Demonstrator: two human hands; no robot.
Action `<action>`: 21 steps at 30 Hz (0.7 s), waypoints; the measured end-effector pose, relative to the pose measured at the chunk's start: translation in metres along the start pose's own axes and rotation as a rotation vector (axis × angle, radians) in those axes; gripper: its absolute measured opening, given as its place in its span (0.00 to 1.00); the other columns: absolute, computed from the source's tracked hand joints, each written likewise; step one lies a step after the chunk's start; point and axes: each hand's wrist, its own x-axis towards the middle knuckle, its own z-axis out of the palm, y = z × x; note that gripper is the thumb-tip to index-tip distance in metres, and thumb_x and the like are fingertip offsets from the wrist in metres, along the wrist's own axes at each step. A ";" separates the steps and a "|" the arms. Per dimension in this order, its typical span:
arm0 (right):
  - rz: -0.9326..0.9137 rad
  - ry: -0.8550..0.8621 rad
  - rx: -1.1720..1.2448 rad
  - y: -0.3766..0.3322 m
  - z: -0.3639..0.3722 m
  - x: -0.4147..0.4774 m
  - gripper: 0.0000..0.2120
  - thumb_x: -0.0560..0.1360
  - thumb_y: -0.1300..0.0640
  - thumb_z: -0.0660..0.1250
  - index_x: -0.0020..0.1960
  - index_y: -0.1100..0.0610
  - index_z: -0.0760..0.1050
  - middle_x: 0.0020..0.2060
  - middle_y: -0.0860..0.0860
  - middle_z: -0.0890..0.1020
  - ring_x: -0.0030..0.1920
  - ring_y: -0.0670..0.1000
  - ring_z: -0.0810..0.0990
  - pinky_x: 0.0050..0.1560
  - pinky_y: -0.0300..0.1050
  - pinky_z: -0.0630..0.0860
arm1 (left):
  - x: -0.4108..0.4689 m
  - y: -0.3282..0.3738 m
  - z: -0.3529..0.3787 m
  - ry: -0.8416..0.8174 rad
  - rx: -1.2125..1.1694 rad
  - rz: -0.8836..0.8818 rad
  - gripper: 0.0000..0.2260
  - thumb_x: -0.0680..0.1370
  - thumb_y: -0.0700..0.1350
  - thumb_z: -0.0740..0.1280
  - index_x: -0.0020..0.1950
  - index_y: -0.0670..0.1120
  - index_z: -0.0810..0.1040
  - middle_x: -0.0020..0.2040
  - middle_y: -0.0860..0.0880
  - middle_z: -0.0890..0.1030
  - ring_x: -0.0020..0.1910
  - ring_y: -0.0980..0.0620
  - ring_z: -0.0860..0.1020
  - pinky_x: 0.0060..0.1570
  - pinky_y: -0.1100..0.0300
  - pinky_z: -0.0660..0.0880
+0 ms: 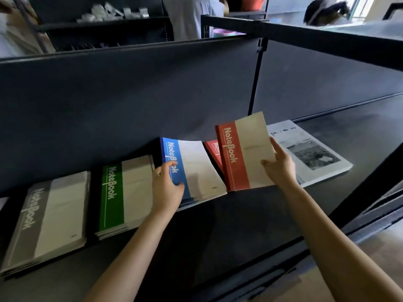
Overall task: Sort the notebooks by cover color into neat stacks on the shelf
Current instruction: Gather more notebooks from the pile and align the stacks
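Pinching a tilted red notebook (244,155) mid-frame, the right hand (280,168) likely aimed for the red pile (212,149) behind, while the left hand (165,188) gripped the blue stack (196,171) steady.

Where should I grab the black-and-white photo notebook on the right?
Probably pinch the near right corner of the photo notebook, coming from the front right. It lies flat with that corner free, while the red notebook in the right hand covers its left side.

shop-like storeroom: dark metal shelving (239,214), colour-sorted stacked notebooks (112,197)
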 end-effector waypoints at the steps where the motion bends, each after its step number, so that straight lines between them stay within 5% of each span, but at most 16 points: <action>1: -0.008 -0.002 -0.048 0.002 -0.002 0.007 0.34 0.73 0.68 0.62 0.75 0.46 0.61 0.57 0.57 0.80 0.48 0.55 0.76 0.44 0.41 0.69 | -0.002 0.001 0.002 -0.022 0.053 -0.012 0.24 0.72 0.32 0.69 0.66 0.45 0.71 0.70 0.40 0.66 0.69 0.41 0.65 0.58 0.63 0.64; 6: -0.081 -0.067 -0.318 0.009 0.011 0.031 0.32 0.74 0.68 0.62 0.75 0.50 0.62 0.61 0.59 0.74 0.60 0.60 0.72 0.53 0.45 0.68 | -0.007 0.012 0.021 -0.112 0.436 0.182 0.24 0.74 0.39 0.70 0.69 0.48 0.69 0.77 0.39 0.55 0.75 0.36 0.53 0.74 0.42 0.53; 12: -0.298 -0.178 -0.513 0.010 0.044 0.020 0.20 0.79 0.54 0.61 0.71 0.52 0.70 0.72 0.57 0.65 0.72 0.58 0.62 0.72 0.52 0.56 | 0.003 0.021 0.051 -0.461 0.709 0.213 0.25 0.83 0.58 0.48 0.78 0.55 0.48 0.79 0.44 0.45 0.77 0.37 0.43 0.74 0.40 0.41; 16: -0.384 -0.300 -0.647 0.015 0.063 0.013 0.24 0.81 0.44 0.50 0.76 0.45 0.57 0.76 0.52 0.58 0.76 0.53 0.52 0.75 0.54 0.48 | 0.003 0.015 0.055 -0.430 0.743 0.214 0.25 0.82 0.60 0.45 0.78 0.58 0.44 0.79 0.45 0.42 0.77 0.39 0.41 0.73 0.42 0.38; 21: -0.364 -0.262 -0.663 0.015 0.067 0.016 0.24 0.80 0.40 0.48 0.76 0.40 0.55 0.77 0.48 0.55 0.77 0.50 0.49 0.75 0.52 0.44 | 0.006 0.017 0.057 -0.419 0.720 0.201 0.25 0.81 0.60 0.44 0.78 0.59 0.44 0.79 0.46 0.41 0.77 0.40 0.40 0.73 0.43 0.37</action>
